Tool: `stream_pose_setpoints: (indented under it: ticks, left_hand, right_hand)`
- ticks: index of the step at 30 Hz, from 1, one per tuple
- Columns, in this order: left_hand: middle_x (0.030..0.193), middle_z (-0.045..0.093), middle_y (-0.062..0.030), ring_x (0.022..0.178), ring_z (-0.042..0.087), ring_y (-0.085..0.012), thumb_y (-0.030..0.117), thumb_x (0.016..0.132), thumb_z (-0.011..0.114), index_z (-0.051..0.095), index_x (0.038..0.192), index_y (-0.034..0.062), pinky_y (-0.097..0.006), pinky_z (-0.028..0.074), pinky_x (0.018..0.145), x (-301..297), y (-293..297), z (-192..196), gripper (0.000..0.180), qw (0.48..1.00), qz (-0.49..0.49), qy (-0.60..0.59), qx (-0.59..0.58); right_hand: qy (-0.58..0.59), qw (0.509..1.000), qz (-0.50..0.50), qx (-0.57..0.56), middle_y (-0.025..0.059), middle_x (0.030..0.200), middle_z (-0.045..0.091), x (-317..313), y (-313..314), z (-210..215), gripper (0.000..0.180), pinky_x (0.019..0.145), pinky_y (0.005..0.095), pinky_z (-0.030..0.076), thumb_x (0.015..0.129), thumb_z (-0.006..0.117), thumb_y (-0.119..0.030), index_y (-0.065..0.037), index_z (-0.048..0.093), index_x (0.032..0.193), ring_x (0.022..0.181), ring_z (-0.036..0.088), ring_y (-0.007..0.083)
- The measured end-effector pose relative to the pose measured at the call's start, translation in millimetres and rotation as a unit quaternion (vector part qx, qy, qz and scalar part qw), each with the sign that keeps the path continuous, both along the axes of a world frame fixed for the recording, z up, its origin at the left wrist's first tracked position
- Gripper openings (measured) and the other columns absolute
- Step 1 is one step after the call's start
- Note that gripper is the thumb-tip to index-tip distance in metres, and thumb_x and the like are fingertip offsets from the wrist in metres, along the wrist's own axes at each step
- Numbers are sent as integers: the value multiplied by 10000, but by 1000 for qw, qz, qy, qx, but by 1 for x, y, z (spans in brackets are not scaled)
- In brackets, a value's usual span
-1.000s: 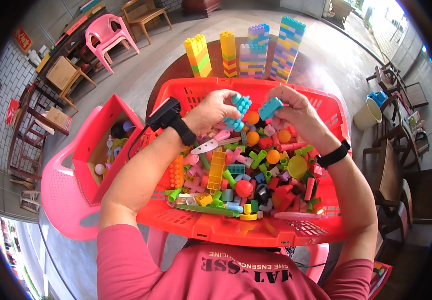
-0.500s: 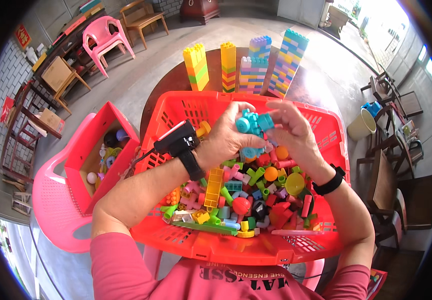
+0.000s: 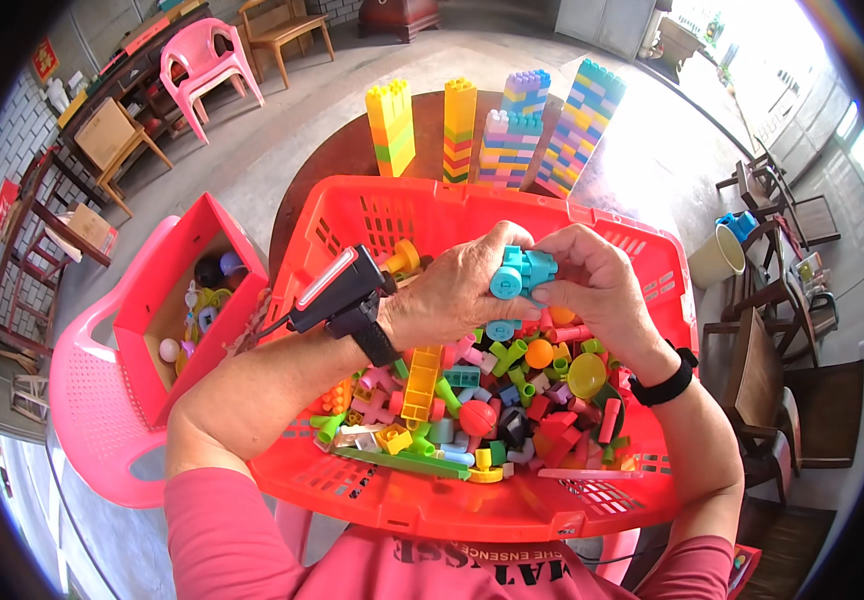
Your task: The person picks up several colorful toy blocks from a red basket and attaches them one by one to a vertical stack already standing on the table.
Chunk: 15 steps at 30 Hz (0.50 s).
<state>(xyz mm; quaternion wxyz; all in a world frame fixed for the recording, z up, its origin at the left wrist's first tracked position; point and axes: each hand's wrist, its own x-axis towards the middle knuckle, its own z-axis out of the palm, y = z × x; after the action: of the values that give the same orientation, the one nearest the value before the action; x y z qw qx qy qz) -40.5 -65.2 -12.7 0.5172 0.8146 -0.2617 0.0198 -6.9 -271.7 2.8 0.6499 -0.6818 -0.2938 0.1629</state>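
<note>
Both hands are over a large red plastic basket [image 3: 422,512] heaped with loose toy pieces. Between them is a teal toy [image 3: 524,266] with round, wheel-like discs, perhaps a small block vehicle. My left hand [image 3: 448,292] is closed round its left side, and the palm side is hidden. From the right, my right hand [image 3: 604,288] pinches the same toy with thumb and fingers. A teal disc [image 3: 502,330] shows just below the left hand. Under the hands lie a yellow rectangular frame block [image 3: 422,384], a red ball [image 3: 477,417], an orange ball [image 3: 539,353] and green tube pieces.
Block towers, among them a yellow-green one [image 3: 391,130] and a tall pastel one [image 3: 582,128], stand on a round brown table [image 3: 337,150] behind the basket. Left, a pink chair [image 3: 92,400] bears a red box [image 3: 140,345] of small toys. Wooden chairs [image 3: 752,370] stand at right.
My right hand's fingers, spread before, have closed onto the teal toy. The toy has turned and sits slightly lower, with both hands closer together. The whole view has shifted a little.
</note>
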Motion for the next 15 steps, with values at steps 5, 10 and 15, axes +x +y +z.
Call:
stream_pose_setpoints:
  ticks: [5, 10, 15]
  left_hand:
    - [1016, 626, -117, 963, 644, -246, 364, 774, 798, 400, 1269, 57, -381, 499, 825, -1, 0, 2, 705, 1000, -20, 12, 8]
    - [1030, 601, -210, 1005, 617, -369, 511, 814, 709, 378, 1265, 40, -440, 476, 842, -12, -10, 1, 731, 1000, 23, -2, 5]
    - [1109, 511, -254, 1066, 529, -394, 570, 840, 652, 327, 1324, 36, -457, 424, 901, -12, -19, -8, 791, 996, 24, -8, -81]
  right_hand:
    - [-8, 1000, 6, -21, 32, 929, 641, -1, 0, 1, 278, 741, 231, 532, 790, 719, 38, 0, 575, 1026, 852, 631, 75]
    - [-6, 999, -1, -48, 42, 922, 641, -7, 1, 8, 261, 715, 229, 530, 789, 718, 31, 9, 573, 1005, 834, 625, 66]
    - [-16, 999, -28, -9, 40, 922, 640, -10, 4, 3, 254, 700, 255, 523, 784, 700, 53, 3, 566, 993, 824, 611, 72]
